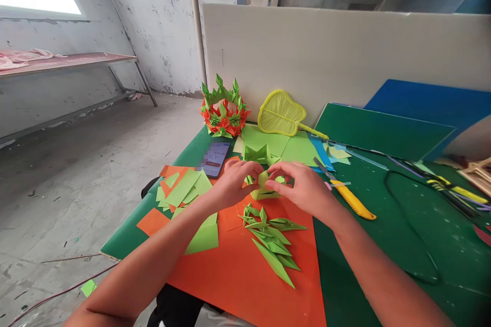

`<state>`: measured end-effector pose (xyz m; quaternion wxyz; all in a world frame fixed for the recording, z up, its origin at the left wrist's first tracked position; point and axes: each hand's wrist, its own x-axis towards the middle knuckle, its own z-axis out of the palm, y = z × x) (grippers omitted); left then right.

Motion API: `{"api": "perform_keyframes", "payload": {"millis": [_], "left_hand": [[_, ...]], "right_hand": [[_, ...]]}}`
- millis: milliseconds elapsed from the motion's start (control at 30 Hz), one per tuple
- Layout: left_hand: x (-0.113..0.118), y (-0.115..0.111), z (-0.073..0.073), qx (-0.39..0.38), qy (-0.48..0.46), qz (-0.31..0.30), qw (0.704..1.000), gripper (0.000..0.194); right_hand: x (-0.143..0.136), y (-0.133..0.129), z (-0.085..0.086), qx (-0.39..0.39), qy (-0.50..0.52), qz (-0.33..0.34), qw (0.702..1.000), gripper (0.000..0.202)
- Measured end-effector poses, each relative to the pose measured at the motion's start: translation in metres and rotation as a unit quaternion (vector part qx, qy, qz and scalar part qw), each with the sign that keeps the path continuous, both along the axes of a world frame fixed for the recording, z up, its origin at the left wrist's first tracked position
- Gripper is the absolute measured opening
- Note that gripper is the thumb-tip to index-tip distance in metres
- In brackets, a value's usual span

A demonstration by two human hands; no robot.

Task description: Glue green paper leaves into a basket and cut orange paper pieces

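Both hands meet over a green folded paper piece (264, 193) at the middle of the table. My left hand (240, 180) pinches its left side, with thumb and fingers bent round it. On the right side, my right hand (290, 180) has its thumb and fingertips closed on the same piece. More green folded paper (256, 152) stands just behind the fingers. Nearer to me, several pointed green folded pieces (274, 245) lie in a pile on an orange sheet (238, 281). Green paper squares (184, 186) are scattered left of my left hand.
A green and orange paper crown (224, 117) and a yellow fan-shaped swatter (282, 112) stand at the back. A phone (215, 158) lies behind the left hand. Right of the right hand is a yellow-handled cutter (353, 202); a black cord (410, 230) lies farther right.
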<state>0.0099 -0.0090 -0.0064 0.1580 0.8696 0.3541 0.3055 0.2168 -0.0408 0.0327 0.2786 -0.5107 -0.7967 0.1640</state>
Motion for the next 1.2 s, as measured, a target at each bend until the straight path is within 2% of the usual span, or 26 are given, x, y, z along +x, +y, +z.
{"api": "perform_keyframes", "payload": {"millis": [67, 167, 233, 333, 533, 700, 900, 1200], "left_hand": [[-0.001, 0.001, 0.004, 0.008, -0.002, 0.003, 1.0, 0.021], [-0.003, 0.002, 0.007, 0.035, 0.008, -0.01, 0.999, 0.017], [-0.003, 0.003, 0.007, 0.062, 0.009, -0.022, 0.998, 0.013], [-0.003, 0.006, 0.005, 0.092, -0.006, -0.025, 0.995, 0.01], [-0.004, 0.014, -0.002, 0.085, -0.004, 0.02, 0.996, 0.013], [-0.01, 0.024, -0.015, 0.045, 0.026, 0.034, 0.998, 0.028], [-0.01, 0.021, -0.014, 0.019, 0.042, 0.01, 0.999, 0.036], [-0.005, 0.028, -0.023, 0.004, 0.042, 0.027, 0.999, 0.033]], "right_hand": [[0.011, 0.002, 0.006, 0.016, -0.007, -0.023, 1.0, 0.025], [0.034, 0.005, 0.01, 0.04, -0.036, -0.096, 0.994, 0.025], [0.051, 0.007, 0.007, 0.046, -0.069, -0.157, 0.984, 0.024], [0.076, 0.006, -0.004, 0.02, -0.101, -0.2, 0.974, 0.023], [0.109, -0.002, -0.032, -0.047, -0.122, -0.234, 0.963, 0.029], [0.126, -0.008, -0.043, -0.101, -0.157, -0.254, 0.949, 0.041], [0.134, -0.015, -0.053, -0.196, -0.15, -0.238, 0.939, 0.048], [0.139, -0.012, -0.069, -0.233, -0.097, -0.227, 0.941, 0.047]]}}
